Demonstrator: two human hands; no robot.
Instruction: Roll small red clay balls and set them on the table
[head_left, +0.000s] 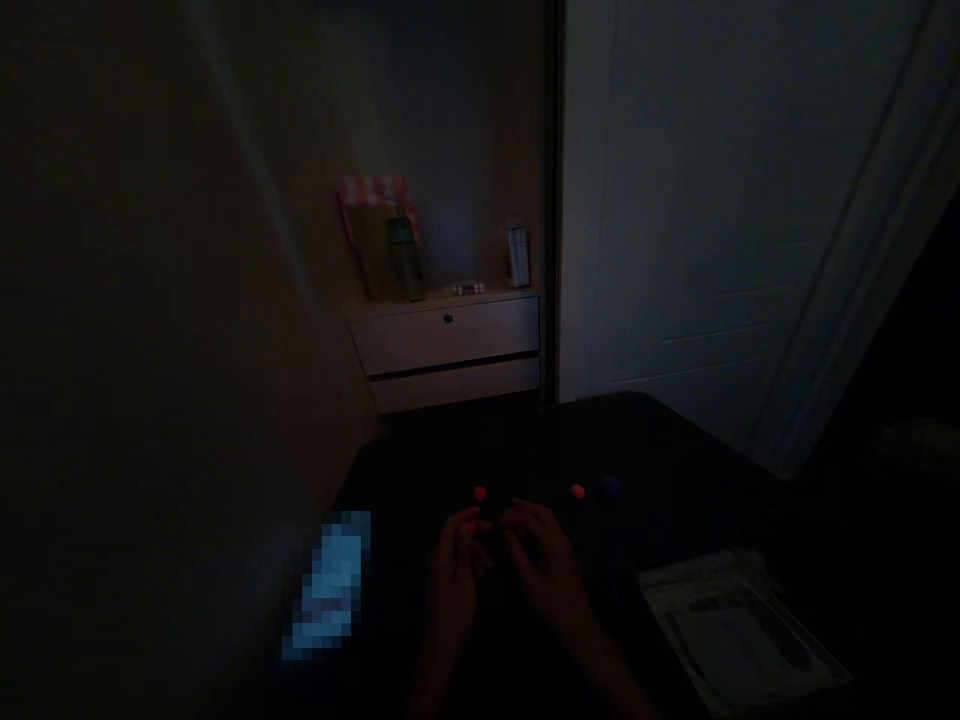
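Observation:
The light is very dim. My left hand (454,560) pinches a small red lump (471,527) that looks like modelling clay, and a thin orange-red bit (485,527) sticks out from it to the right. Close by on the right, my right hand (546,560) has its fingers curled with thumb and forefinger near each other; whatever they may hold is too dark to make out. Just beyond my left fingertips lies another red lump (480,494). Past my right hand sit a pinkish-red ball (577,492) and a dark purple ball (610,487) on the black table (540,435).
A clear plastic packet (739,630) lies at the right of the table. A bright blurred-out patch (330,585) is at left. Behind stands a drawer cabinet (450,340) bearing a green bottle (405,260), a checked item (373,190) and small things. A white door panel (675,200) is at right.

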